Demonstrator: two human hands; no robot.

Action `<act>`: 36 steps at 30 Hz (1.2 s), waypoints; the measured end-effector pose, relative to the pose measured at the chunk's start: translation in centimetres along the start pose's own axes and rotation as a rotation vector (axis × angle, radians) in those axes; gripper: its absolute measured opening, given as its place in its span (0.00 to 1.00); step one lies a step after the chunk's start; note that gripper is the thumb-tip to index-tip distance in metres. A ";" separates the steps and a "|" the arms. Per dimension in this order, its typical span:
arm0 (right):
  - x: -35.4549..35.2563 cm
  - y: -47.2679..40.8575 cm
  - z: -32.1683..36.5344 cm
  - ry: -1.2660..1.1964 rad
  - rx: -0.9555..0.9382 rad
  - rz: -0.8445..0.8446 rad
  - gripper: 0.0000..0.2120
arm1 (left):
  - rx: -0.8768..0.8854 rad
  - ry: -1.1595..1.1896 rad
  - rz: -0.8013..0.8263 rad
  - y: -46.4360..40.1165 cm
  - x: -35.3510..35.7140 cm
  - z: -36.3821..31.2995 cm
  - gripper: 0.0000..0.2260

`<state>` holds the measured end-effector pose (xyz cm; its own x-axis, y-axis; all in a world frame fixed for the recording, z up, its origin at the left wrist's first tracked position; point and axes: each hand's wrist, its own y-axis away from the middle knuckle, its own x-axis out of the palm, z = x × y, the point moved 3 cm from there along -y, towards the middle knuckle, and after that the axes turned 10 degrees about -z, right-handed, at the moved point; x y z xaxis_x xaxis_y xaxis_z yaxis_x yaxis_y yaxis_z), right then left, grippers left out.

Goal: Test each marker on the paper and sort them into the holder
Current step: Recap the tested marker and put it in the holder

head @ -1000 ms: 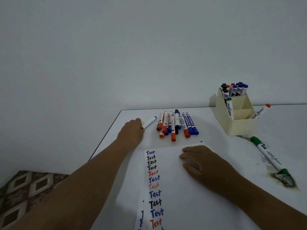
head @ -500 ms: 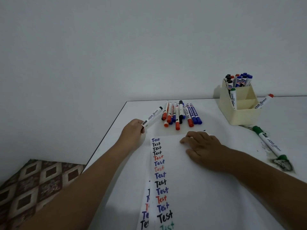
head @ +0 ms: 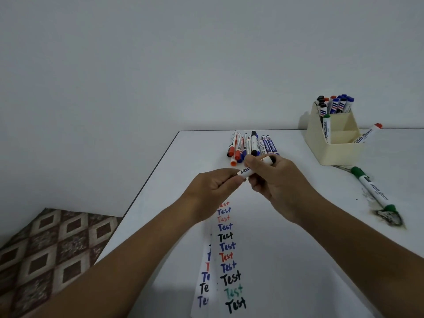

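Marker [head: 252, 169] in play, a white-barrelled one, held up over the far end of the paper [head: 263, 249] between both hands. The left hand [head: 213, 187] pinches the lower end of the barrel, fingers curled round it; the right hand [head: 275, 180] closes its fingers round the upper end, where a dark cap [head: 272, 159] shows. That two-ended grip reads to me as a pull to uncap it, so it can be tried on the sheet.

Working across from the left: the paper lies along the tabletop [head: 183, 180] toward the near edge, with a column of "Test" written over and over in blue, red, black and one green, a second, partly hidden column at its left. Plenty tested, then. Behind the hands, near the far edge, the pile of untested markers [head: 251, 145] waits in a loose row, red, blue and black caps, within easy reach of either hand.

On toward the far right corner, the cream holder [head: 332, 150] stands with capped markers upright in its back compartment and a green-capped marker [head: 326, 127] in a nearer one. A red-capped marker [head: 367, 135] leans at its right side, its barrel reading "White Board", I think; the script is small. Just in front of the holder a green marker [head: 372, 188] lies on the tabletop, its tip in a dark ink smear [head: 387, 218].
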<state>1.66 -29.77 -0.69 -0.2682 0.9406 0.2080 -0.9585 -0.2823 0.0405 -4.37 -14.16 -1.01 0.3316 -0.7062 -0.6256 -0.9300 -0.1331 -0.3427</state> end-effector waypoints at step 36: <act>-6.0 -2.4 -4.0 -0.267 0.164 -0.248 0.06 | -0.203 -0.411 -0.137 -8.8 -1.7 12.3 0.07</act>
<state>5.21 -34.01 -5.96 0.0243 0.9082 0.4179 -0.9570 -0.0997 0.2723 5.16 -3.22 -5.59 0.4506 -0.3442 -0.8237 -0.8718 -0.3682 -0.3231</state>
